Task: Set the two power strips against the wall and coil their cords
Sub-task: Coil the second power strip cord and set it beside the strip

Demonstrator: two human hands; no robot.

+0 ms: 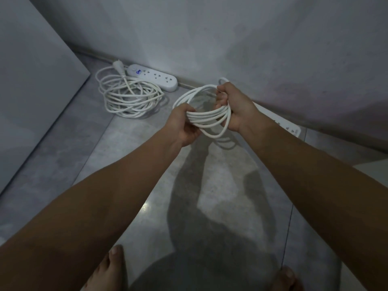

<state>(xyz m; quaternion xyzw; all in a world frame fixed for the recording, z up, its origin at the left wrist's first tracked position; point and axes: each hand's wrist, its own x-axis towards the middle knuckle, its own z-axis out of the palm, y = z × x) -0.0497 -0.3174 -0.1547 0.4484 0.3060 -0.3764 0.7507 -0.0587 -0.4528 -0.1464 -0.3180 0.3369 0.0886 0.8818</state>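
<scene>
Now white cord [206,118] looped, both hands gripping.

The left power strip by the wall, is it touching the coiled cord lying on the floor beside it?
Touching. In the head view the loose cord coil overlaps the near edge of the left power strip, with its plug lying beside the strip's switch end.

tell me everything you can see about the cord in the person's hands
The held cord is white, round and smooth, like plastic-sheathed cable, gathered into several loose loops. The left hand pinches the near strands; the right hand grips the bundle's right side, fingers curled round it. It hangs above the floor, casting a shadow. One loop droops below the hands, and one end pokes up behind the right hand. It seems to run toward the right strip, though the arm hides the join.
</scene>
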